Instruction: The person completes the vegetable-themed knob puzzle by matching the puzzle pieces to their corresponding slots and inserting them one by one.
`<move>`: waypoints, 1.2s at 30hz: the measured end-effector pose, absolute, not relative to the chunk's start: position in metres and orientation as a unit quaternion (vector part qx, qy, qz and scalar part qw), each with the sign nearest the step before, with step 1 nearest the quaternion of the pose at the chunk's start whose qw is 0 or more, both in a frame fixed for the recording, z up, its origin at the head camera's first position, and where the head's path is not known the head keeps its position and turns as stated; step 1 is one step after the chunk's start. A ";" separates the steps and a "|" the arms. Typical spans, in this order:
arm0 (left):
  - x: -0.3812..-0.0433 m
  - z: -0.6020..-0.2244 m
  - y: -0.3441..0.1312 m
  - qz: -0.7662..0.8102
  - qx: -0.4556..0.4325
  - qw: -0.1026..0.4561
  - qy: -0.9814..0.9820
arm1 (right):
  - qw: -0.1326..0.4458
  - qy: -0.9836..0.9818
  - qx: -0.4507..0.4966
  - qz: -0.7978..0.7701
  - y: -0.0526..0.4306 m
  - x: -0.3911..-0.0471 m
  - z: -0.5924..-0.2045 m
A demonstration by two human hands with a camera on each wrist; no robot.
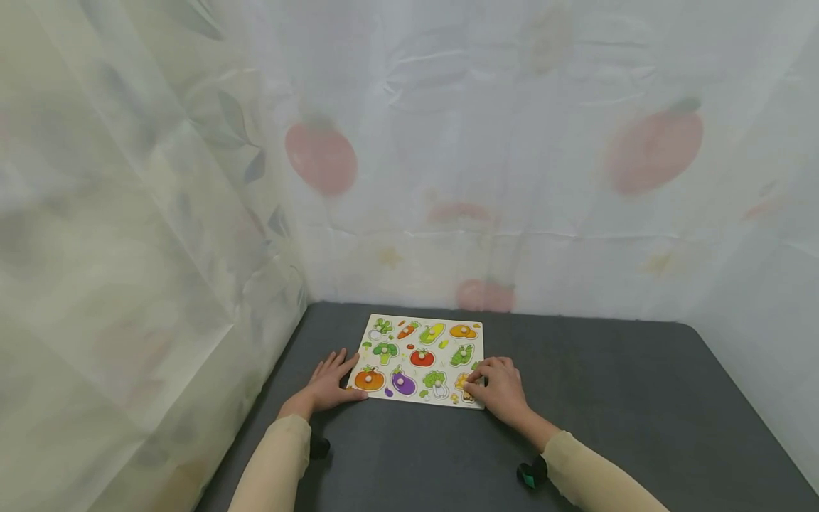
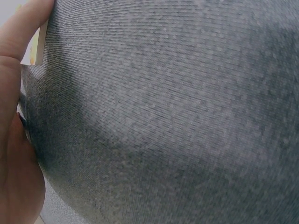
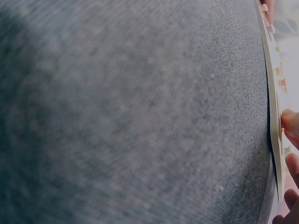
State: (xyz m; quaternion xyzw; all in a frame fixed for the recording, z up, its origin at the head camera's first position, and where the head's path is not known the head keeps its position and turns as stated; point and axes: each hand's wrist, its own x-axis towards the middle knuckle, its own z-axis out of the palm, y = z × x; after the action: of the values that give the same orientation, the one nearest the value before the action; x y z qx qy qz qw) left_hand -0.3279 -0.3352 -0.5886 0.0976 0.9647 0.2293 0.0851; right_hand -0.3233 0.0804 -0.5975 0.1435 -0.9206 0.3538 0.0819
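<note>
A white wooden knob puzzle board (image 1: 478,344) with vegetable pieces lies flat on the dark table. My left hand (image 1: 330,382) rests at its left edge, fingers spread and thumb along the lower left corner. The left wrist view has that hand (image 2: 18,60) beside a board corner (image 2: 39,49). At the lower right corner, my right hand (image 1: 500,387) pinches a yellow-orange puzzle piece (image 1: 461,382) between thumb and forefinger; the fingers partly cover it. Seen edge-on from the right wrist, the board (image 3: 273,102) has a fingertip (image 3: 290,121) against its top; the pinched knob is unclear.
Other pieces fill the board, among them a tomato (image 1: 422,358), an eggplant (image 1: 404,382) and a pumpkin (image 1: 369,380). The dark grey table (image 1: 608,398) extends to the right. Printed curtains (image 1: 512,156) stand behind and at both sides.
</note>
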 end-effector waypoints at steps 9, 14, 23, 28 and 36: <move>-0.323 -0.584 -0.333 0.239 0.104 0.080 0.962 | 0.090 -0.921 0.148 0.348 0.080 -0.324 -0.597; -0.323 -0.583 -0.333 0.228 0.099 0.085 0.965 | 0.092 -0.922 0.149 0.346 0.080 -0.324 -0.597; -0.319 -0.574 -0.327 0.230 0.101 0.087 0.964 | 0.097 -0.926 0.151 0.332 0.079 -0.323 -0.596; -0.320 -0.575 -0.328 0.223 0.102 0.089 0.965 | 0.098 -0.929 0.152 0.324 0.079 -0.323 -0.595; -0.320 -0.572 -0.328 0.212 0.084 0.104 0.968 | 0.097 -0.932 0.151 0.316 0.078 -0.323 -0.595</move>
State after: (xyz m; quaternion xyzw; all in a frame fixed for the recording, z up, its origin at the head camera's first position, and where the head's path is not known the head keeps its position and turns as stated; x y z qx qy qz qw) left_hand -0.3195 -0.3276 -0.5718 0.0842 0.9681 0.2116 0.1041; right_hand -0.3232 0.0781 -0.5952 0.1511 -0.9318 0.3155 0.0971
